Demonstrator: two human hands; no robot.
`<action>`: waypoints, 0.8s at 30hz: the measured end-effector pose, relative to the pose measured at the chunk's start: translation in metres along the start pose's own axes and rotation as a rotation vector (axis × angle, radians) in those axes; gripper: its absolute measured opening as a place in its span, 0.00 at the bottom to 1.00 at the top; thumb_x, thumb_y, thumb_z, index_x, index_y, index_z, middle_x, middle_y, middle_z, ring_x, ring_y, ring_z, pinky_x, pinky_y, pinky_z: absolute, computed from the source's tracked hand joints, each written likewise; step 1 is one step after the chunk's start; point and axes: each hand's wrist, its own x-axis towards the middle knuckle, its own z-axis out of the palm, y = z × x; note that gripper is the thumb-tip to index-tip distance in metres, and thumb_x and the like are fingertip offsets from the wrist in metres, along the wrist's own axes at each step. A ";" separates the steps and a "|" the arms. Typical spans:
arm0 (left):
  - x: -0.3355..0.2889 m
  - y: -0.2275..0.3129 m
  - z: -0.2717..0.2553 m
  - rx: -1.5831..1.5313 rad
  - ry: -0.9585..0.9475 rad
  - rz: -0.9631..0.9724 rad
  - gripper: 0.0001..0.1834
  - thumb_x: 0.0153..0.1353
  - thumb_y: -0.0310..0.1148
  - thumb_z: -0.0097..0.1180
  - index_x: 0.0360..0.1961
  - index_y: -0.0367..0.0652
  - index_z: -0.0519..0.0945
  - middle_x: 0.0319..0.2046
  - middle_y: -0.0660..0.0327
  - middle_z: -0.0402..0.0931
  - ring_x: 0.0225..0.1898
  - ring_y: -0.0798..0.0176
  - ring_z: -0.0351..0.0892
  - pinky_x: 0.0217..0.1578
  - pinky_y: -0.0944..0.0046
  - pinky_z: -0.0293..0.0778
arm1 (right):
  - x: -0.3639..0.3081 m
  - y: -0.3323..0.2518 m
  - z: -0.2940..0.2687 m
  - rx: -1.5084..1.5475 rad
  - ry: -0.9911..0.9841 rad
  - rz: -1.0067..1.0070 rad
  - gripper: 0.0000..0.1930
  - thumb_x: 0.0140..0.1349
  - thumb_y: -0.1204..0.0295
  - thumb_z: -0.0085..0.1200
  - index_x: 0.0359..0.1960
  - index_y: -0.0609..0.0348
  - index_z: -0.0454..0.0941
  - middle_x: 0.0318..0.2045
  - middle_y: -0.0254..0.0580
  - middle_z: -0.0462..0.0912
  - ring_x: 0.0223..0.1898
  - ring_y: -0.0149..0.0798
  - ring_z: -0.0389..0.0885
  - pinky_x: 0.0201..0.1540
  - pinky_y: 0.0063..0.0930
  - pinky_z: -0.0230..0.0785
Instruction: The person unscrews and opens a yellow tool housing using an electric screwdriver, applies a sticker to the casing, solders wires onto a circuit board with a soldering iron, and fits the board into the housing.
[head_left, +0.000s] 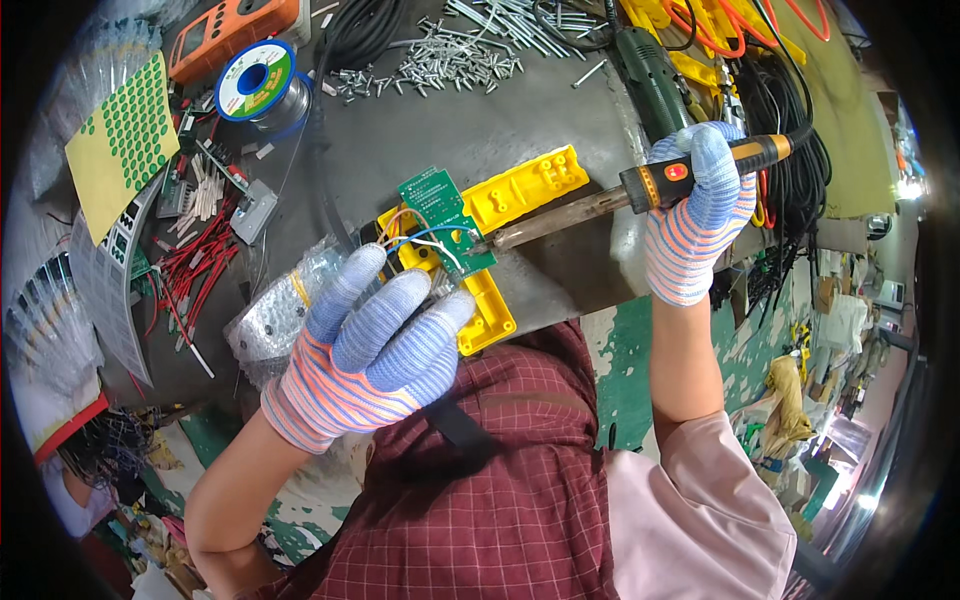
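Observation:
Both my hands wear striped knit gloves. My right hand (700, 205) is closed round the black and orange handle of a soldering iron (570, 215). The iron's tip reaches the right edge of a green circuit board (432, 200), where wires are attached. That board lies across an open yellow plastic case (487, 315), made of two long parts at an angle. White, blue and orange-brown wires (418, 236) loop over the board's near left side. My left hand (375, 345) has its fingers bent over the case's near left part, fingertips beside the wires. What lies under them is partly hidden.
Beyond the board are a pile of screws (455, 60) and a solder spool (262, 85). Red wires (195, 265) and a bubble-wrapped item (275, 325) lie left. A dark green power tool (648, 80) and black cables (790, 150) sit right. The table's near edge borders my apron.

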 end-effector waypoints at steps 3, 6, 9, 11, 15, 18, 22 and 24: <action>0.001 -0.011 -0.009 -0.160 0.047 0.028 0.13 0.54 0.31 0.63 0.40 0.54 0.75 0.47 0.61 0.77 0.59 0.48 0.70 0.64 0.40 0.63 | -0.001 0.000 0.004 -0.011 0.010 -0.002 0.07 0.60 0.72 0.65 0.35 0.57 0.79 0.28 0.29 0.79 0.30 0.24 0.75 0.37 0.19 0.68; 0.010 -0.017 -0.002 -0.329 0.232 -0.359 0.08 0.54 0.32 0.63 0.32 0.51 0.75 0.46 0.66 0.78 0.51 0.50 0.76 0.60 0.41 0.66 | 0.000 0.004 0.000 -0.011 0.003 -0.002 0.07 0.60 0.72 0.64 0.35 0.57 0.79 0.28 0.29 0.79 0.30 0.23 0.75 0.36 0.19 0.68; 0.037 -0.025 -0.004 -0.398 0.143 -0.389 0.09 0.55 0.30 0.62 0.35 0.49 0.76 0.42 0.63 0.79 0.51 0.50 0.76 0.64 0.40 0.60 | 0.002 0.005 0.000 -0.019 0.001 0.016 0.07 0.60 0.72 0.65 0.35 0.57 0.78 0.28 0.29 0.79 0.29 0.23 0.75 0.36 0.19 0.68; 0.051 -0.023 0.001 -0.289 0.055 -0.368 0.09 0.53 0.28 0.62 0.35 0.50 0.78 0.35 0.64 0.80 0.46 0.54 0.78 0.66 0.39 0.56 | 0.002 0.005 0.002 -0.016 0.014 0.042 0.07 0.59 0.72 0.65 0.34 0.57 0.78 0.28 0.30 0.79 0.29 0.24 0.75 0.36 0.19 0.69; 0.060 -0.029 0.005 -0.129 -0.015 -0.211 0.08 0.46 0.29 0.63 0.30 0.50 0.83 0.29 0.64 0.78 0.39 0.55 0.78 0.66 0.37 0.58 | 0.006 0.003 0.000 0.024 0.039 0.124 0.08 0.59 0.70 0.63 0.34 0.57 0.77 0.27 0.34 0.79 0.27 0.29 0.77 0.34 0.24 0.71; 0.063 -0.035 0.006 -0.141 -0.050 -0.125 0.09 0.44 0.29 0.64 0.30 0.50 0.84 0.28 0.62 0.78 0.36 0.55 0.79 0.62 0.38 0.64 | 0.008 0.004 -0.006 0.022 0.055 0.164 0.07 0.60 0.70 0.61 0.35 0.57 0.76 0.26 0.37 0.79 0.27 0.34 0.78 0.32 0.28 0.73; 0.074 -0.029 -0.003 -0.056 -0.113 -0.057 0.09 0.42 0.30 0.65 0.29 0.48 0.84 0.27 0.60 0.77 0.35 0.54 0.79 0.58 0.40 0.70 | 0.010 0.009 -0.008 0.131 0.114 0.208 0.07 0.59 0.70 0.61 0.33 0.57 0.76 0.26 0.37 0.79 0.26 0.35 0.77 0.31 0.29 0.73; 0.075 -0.028 0.001 -0.095 -0.097 -0.105 0.11 0.41 0.28 0.65 0.30 0.46 0.85 0.28 0.58 0.78 0.35 0.51 0.79 0.57 0.43 0.72 | 0.013 0.011 -0.012 0.124 0.111 0.197 0.07 0.59 0.70 0.61 0.33 0.57 0.76 0.26 0.37 0.79 0.26 0.35 0.77 0.32 0.29 0.73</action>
